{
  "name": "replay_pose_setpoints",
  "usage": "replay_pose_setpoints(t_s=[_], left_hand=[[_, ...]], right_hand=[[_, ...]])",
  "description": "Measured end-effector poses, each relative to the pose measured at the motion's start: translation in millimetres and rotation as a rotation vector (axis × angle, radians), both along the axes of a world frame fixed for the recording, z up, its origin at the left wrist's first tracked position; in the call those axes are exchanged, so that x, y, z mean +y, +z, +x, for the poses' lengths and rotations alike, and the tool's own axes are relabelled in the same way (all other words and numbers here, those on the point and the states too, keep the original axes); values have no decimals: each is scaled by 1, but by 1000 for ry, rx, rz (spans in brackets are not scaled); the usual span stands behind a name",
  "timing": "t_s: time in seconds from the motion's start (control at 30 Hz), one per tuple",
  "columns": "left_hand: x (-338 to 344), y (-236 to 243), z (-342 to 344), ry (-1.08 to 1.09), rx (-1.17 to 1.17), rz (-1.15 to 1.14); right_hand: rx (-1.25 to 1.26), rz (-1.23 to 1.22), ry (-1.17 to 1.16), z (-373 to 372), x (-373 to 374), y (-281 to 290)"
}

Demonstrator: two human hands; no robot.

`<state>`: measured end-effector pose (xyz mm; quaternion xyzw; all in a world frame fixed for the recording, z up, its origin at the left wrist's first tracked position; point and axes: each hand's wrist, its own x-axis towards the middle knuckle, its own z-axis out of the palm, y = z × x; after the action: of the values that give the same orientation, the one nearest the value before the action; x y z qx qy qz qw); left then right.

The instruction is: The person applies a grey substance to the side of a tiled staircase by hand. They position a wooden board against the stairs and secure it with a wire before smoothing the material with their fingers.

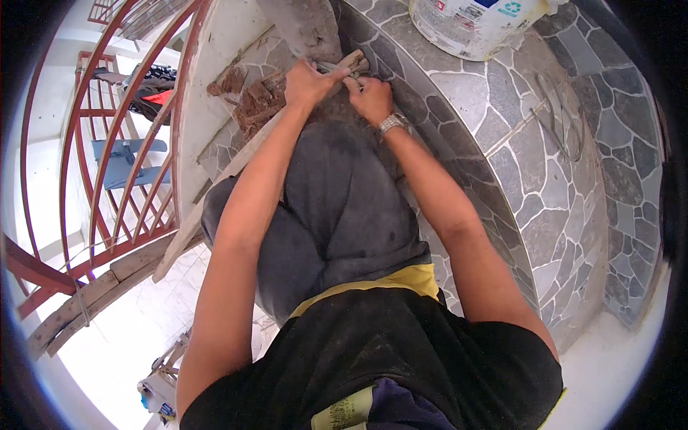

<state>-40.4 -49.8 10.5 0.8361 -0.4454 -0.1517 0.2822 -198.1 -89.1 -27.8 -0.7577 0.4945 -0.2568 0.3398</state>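
Both my hands work close together at the end of a piece of wood [352,60], beyond my bent knees. My left hand [308,84] is closed, its thumb and fingers pinching a thin grey-green strip [327,67] by the wood. To its right, my right hand [373,99], with a metal-band watch [392,122] at the wrist, curls in a fist around the strip's other part. The fingers hide most of the strip, so I cannot tell whether it is cord or something stiffer. Broken, rough brown wood pieces [259,104] lie left of my left hand.
A curved stone-patterned step [527,158] rises on the right, bearing a white bucket [469,29] and a looped wire [562,129]. Red metal railing [118,143] curves along the left. A long wooden plank [188,233] runs past my left knee. A grey slab [304,29] stands ahead.
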Motion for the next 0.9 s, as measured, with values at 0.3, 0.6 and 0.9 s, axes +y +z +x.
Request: replay_pose_setpoints(t_s=[0.3,0.6,0.9], left_hand=[[-1,12,-10,-33,6,197],[-2,5,-6,-7,-35,76],[3,9,-3,8,7,93]], right_hand=[[-340,-205,-99,-83,47,10],[-370,385,-301,-178,112,35],[-895,507,323,-162,96,152]])
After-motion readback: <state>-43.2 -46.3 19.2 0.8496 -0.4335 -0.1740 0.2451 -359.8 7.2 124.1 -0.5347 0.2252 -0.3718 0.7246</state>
